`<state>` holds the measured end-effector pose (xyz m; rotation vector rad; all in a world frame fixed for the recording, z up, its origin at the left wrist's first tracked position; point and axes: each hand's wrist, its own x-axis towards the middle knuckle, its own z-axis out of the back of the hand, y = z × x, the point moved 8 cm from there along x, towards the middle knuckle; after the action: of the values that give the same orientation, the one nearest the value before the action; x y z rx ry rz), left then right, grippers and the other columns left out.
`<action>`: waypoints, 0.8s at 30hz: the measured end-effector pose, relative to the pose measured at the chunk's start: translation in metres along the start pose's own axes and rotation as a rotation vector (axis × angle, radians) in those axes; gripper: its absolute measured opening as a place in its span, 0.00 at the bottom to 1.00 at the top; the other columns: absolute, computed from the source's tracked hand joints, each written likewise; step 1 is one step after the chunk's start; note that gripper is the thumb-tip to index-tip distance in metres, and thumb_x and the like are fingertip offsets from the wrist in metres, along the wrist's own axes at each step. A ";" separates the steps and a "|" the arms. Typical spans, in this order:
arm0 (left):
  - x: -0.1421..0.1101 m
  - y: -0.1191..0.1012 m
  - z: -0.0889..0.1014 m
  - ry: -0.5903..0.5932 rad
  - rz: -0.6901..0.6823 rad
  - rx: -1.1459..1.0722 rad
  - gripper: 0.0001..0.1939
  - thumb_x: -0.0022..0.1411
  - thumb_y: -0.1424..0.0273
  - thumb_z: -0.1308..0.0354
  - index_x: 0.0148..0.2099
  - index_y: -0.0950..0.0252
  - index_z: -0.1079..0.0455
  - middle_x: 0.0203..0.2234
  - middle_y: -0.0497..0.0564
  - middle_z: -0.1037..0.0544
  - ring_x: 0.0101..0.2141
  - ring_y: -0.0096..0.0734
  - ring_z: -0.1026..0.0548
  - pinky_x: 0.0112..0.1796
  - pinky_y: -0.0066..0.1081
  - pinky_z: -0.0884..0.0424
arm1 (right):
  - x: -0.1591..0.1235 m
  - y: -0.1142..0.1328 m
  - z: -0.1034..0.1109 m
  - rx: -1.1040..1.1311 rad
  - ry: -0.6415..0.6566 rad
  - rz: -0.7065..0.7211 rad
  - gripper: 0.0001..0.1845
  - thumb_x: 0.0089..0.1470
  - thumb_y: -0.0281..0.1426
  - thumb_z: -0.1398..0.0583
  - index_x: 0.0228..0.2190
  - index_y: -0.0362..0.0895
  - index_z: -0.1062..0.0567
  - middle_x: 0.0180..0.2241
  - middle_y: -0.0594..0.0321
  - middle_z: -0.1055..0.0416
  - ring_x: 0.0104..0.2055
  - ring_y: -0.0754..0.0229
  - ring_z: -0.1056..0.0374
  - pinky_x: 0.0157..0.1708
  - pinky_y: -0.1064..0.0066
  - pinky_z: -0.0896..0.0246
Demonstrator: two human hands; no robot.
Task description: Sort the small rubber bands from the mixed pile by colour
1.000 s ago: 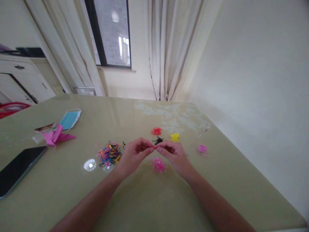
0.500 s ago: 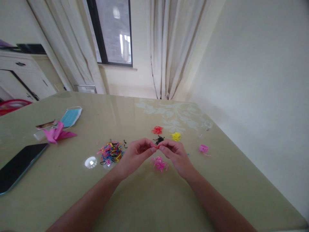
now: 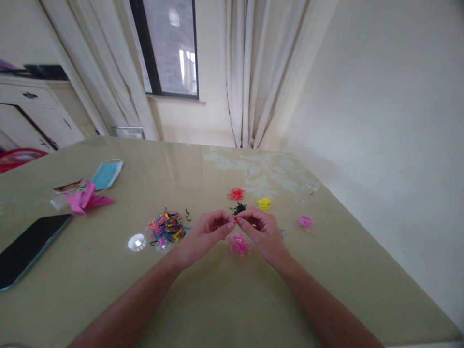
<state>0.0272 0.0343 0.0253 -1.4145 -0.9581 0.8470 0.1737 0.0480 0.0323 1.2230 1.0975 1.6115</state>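
Between the fingertips of both hands is a small red rubber band (image 3: 235, 220), mostly hidden. My left hand (image 3: 206, 234) pinches it from the left, and my right hand (image 3: 267, 236) pinches it from the right, the tips nearly touching. Just beyond the fingers lie a pile of black rubber bands (image 3: 238, 208) and a pile of red rubber bands (image 3: 236, 194). A yellow pile (image 3: 264, 203) is past my right hand, and a pink pile (image 3: 240, 245) sits below the fingertips. To the left, next to my left hand, is a mixed-colour heap of rubber bands (image 3: 167, 228).
A phone (image 3: 32, 246), a pink folded-paper shape (image 3: 87, 199) and a blue face mask (image 3: 107, 175) lie at the left of the table (image 3: 224, 299). A shiny round piece (image 3: 137, 242) is beside the mixed heap. A pink band coil (image 3: 305, 221) lies on the right.
Both hands stay in almost the same place, the fingers shifting slightly around the red rubber band. Some blue bands now show beside my right hand.
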 end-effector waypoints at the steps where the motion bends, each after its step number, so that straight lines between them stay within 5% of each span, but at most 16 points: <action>1: 0.000 0.000 0.000 -0.002 0.000 0.010 0.17 0.65 0.55 0.35 0.37 0.64 0.27 0.29 0.46 0.28 0.32 0.27 0.32 0.35 0.27 0.36 | 0.000 0.001 0.000 -0.006 -0.009 0.006 0.09 0.58 0.37 0.34 0.32 0.44 0.17 0.29 0.61 0.23 0.29 0.62 0.31 0.27 0.71 0.38; 12: -0.002 -0.005 -0.003 -0.026 -0.022 -0.025 0.15 0.66 0.56 0.37 0.36 0.63 0.27 0.27 0.45 0.30 0.31 0.29 0.32 0.35 0.28 0.35 | -0.003 -0.001 0.000 0.079 -0.027 -0.023 0.09 0.56 0.37 0.32 0.30 0.43 0.18 0.26 0.64 0.27 0.25 0.65 0.37 0.24 0.72 0.43; 18: 0.000 -0.002 -0.003 -0.011 -0.021 -0.062 0.17 0.65 0.53 0.35 0.37 0.63 0.28 0.27 0.44 0.30 0.30 0.28 0.33 0.34 0.28 0.36 | -0.006 -0.015 -0.015 0.511 0.148 -0.268 0.13 0.52 0.39 0.28 0.31 0.44 0.20 0.17 0.75 0.43 0.17 0.72 0.57 0.17 0.76 0.63; 24: -0.002 0.001 -0.005 0.040 -0.012 -0.156 0.17 0.64 0.54 0.34 0.39 0.64 0.28 0.28 0.45 0.31 0.31 0.27 0.34 0.34 0.27 0.37 | -0.010 -0.011 -0.026 0.655 0.266 -0.359 0.13 0.53 0.38 0.28 0.30 0.44 0.23 0.15 0.79 0.50 0.16 0.72 0.63 0.16 0.78 0.67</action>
<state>0.0313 0.0300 0.0245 -1.5517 -1.0190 0.7451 0.1518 0.0375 0.0150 1.1246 1.9965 1.1880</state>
